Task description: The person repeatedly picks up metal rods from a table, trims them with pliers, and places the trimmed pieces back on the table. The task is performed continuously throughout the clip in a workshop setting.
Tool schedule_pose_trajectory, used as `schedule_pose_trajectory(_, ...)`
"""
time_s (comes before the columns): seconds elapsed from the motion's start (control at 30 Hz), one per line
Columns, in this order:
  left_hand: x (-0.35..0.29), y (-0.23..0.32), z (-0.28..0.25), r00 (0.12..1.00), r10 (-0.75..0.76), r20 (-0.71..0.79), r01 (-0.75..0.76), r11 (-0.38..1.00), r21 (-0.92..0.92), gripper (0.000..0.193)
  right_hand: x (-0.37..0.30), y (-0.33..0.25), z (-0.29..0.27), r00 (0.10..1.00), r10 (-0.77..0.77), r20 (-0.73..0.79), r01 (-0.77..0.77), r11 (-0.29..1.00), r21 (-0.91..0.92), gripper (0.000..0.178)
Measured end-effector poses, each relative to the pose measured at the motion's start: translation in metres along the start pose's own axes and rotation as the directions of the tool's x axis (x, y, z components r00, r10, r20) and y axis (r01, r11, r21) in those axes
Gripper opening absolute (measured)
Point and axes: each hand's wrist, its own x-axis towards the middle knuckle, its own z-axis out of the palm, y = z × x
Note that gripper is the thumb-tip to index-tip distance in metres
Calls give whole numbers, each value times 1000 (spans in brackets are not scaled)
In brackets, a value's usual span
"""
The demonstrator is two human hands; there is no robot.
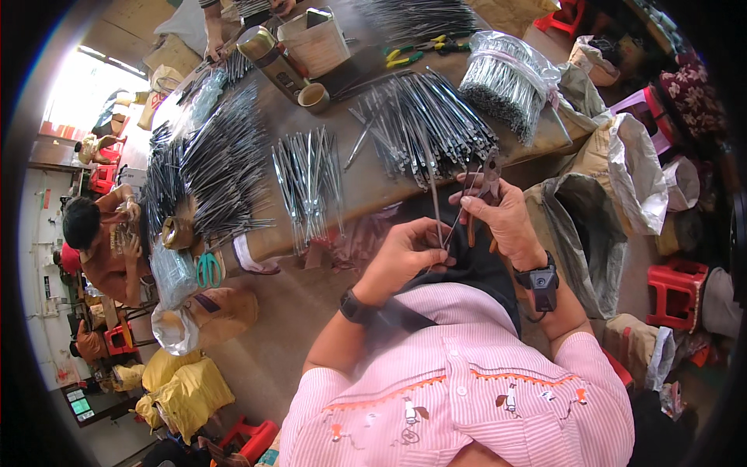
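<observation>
My left hand point(410, 251) pinches a thin, long metal strip point(435, 198) that stands up from the fingertips toward the table edge. In my right hand point(506, 222) is a pair of pliers point(490, 180), its jaws pointing up and its orange handles hanging below the palm. Both hands are close together over my lap, just in front of the table's near edge. Beyond them lies a thick heap of shiny metal strips point(436, 128), their ends fanned toward me. A smaller bunch of strips point(310, 183) overhangs the edge to the left.
A plastic-wrapped bundle of strips point(506, 82) stands right on the table point(354, 175). Farther back are a brown cup point(313, 96), a white box point(315, 43) and yellow-handled pliers point(405, 56). Open sacks point(580, 241) stand at right. A person point(113, 241) sits left; another works across.
</observation>
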Motion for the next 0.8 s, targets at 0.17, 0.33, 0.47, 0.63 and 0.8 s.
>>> schedule_pose_trajectory(0.17, -5, 10, 6, 995, -54, 81, 59, 996, -71, 28, -3, -1, -3, 998, 70, -1, -70, 996, 46, 24)
schedule_pose_trajectory(0.33, -8, 13, 8, 994, -93, 55, 107, 924, -367, 31, -2, 3, 0, 995, 82, -49, -76, 992, 104, 20)
schedule_pose_trajectory(0.47, 4, 10, -1, 979, -178, 103, 205, 798, -567, 44, -2, 4, 6, 996, 76, -41, -74, 996, 48, 20)
schedule_pose_trajectory(0.63, 10, -3, -1, 965, -261, 3, 222, 815, -536, 23, -6, 3, 13, 999, -38, 4, 38, 995, -93, 19)
schedule_pose_trajectory(0.8, 14, -14, 2, 970, -230, -84, 164, 866, -473, 14, -13, 4, 9, 999, 23, -24, -26, 988, -154, 13)
